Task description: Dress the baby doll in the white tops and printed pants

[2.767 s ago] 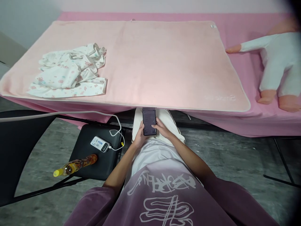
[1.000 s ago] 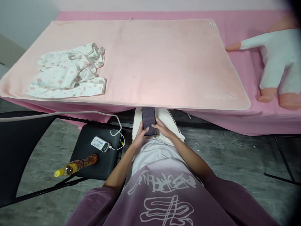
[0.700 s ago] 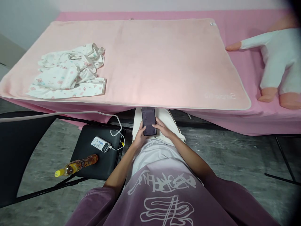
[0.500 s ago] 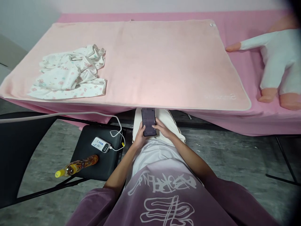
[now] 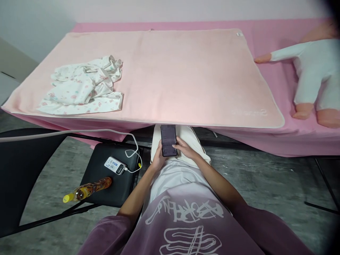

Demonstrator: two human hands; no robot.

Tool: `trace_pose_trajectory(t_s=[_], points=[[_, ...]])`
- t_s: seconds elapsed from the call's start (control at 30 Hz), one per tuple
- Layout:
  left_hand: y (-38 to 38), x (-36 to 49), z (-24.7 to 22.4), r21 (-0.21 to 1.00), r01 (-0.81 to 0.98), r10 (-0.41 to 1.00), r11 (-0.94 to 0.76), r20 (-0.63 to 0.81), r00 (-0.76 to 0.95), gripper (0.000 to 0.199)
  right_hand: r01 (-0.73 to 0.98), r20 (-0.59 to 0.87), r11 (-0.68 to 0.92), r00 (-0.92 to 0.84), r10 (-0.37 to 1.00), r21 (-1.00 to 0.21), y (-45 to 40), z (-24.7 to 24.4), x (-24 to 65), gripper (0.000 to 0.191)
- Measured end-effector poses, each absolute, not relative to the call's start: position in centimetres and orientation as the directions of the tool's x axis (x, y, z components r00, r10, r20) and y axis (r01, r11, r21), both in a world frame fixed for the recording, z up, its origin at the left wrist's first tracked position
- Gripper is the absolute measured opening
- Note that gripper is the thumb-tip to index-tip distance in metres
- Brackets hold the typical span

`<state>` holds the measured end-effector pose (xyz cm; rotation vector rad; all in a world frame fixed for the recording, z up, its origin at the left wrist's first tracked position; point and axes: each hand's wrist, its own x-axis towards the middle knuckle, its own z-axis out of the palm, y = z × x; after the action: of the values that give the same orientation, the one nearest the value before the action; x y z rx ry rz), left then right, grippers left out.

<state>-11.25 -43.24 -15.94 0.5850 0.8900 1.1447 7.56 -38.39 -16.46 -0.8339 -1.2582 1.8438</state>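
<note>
A dark smartphone is held upright over my lap, just below the table's front edge. My left hand is closed along its left side. My right hand grips the right side, with the thumb lying on the screen. Dim rows show on the screen, too faint to read. Ahead on the table lies a pale pink mat. A crumpled heap of white baby clothing with a small print rests on the mat's left part.
A doll in white clothing lies on the pink tablecloth at right. To my left, a black chair carries a white power bank with a white cable plugged in, and a yellow-capped bottle stands there.
The whole view has shifted slightly, so the table and chair appear a little lower. Both hands keep holding the smartphone, with the right thumb still on its screen.
</note>
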Motion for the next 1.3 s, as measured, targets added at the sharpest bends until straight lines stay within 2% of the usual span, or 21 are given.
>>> trace_pose_trajectory(t_s=[0.87, 1.1, 1.3], points=[[-43.4, -12.1, -16.5, 0.839, -0.444, 0.949, 0.313, -0.291, 0.121, 0.066, -0.229, -0.115, -0.271, -0.527, 0.842, -0.935, -38.4, -16.9, 7.0, 0.056], [-43.2, -13.1, -17.6, 0.736, -0.559, 0.92, 0.381, -0.363, 0.149, 0.065, -0.17, -0.133, -0.259, -0.53, 0.838, -0.951, -38.3, -16.6, 6.3, 0.058], [-43.8, -13.1, -18.1, 0.719, -0.573, 0.907, 0.393, -0.406, 0.113, 0.073, -0.115, -0.164, -0.252, -0.5, 0.851, -0.961, -38.6, -17.1, 6.0, 0.059]])
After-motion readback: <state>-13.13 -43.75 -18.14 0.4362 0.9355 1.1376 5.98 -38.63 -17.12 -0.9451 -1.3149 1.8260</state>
